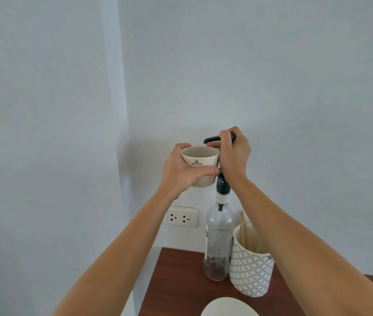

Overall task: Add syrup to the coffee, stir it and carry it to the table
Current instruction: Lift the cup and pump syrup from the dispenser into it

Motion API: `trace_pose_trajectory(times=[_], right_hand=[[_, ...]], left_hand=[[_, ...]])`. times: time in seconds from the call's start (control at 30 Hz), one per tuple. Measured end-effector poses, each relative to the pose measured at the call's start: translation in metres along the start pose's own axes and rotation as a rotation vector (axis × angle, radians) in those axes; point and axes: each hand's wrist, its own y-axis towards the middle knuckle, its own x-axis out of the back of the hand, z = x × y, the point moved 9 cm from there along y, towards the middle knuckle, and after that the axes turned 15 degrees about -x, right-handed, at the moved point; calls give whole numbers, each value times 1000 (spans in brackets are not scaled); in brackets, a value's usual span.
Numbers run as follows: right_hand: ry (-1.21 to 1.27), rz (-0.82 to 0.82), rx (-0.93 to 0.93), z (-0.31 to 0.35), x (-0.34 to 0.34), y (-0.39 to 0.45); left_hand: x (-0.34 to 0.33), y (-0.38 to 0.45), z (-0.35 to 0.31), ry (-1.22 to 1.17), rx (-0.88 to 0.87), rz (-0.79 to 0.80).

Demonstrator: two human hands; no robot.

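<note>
Cup: a cream ceramic coffee cup [200, 165] with a dark crown logo is held in the air in front of the pale wall, its mouth just under the pump spout; what it holds cannot be seen.
Left hand: the left hand [181, 171] wraps the cup from the left, fingers curled over the far rim and thumb pressed across the lower front, a closed hold on the cup.
Pump: a dark pump head [211, 139] tops the syrup bottle, its spout reaching left over the cup's rim.
Right hand: the right hand [234, 153] is closed over the pump head from above, fingers folded on top, thumb lying along the cup's rim.
Syrup bottle: a tall clear glass syrup bottle [218, 242] stands upright on the table, only a shallow dark layer at its bottom.
Stirrer holder: a white patterned ceramic cup [250, 270] touches the bottle's right side, with wooden stir sticks [243, 229] leaning inside.
Table: a dark reddish wooden table [176, 281] sits against the wall.
Plate: a white plate [228, 307] shows at the bottom edge.
Socket: a white double wall socket [182, 216] is left of the bottle's neck.
</note>
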Motion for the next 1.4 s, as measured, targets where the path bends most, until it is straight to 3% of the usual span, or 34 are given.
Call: trace_pose_trajectory(times=[1.4], right_hand=[[-88, -18, 46, 4, 1, -2]], left_hand=[[-2, 5, 3, -5, 20, 40]])
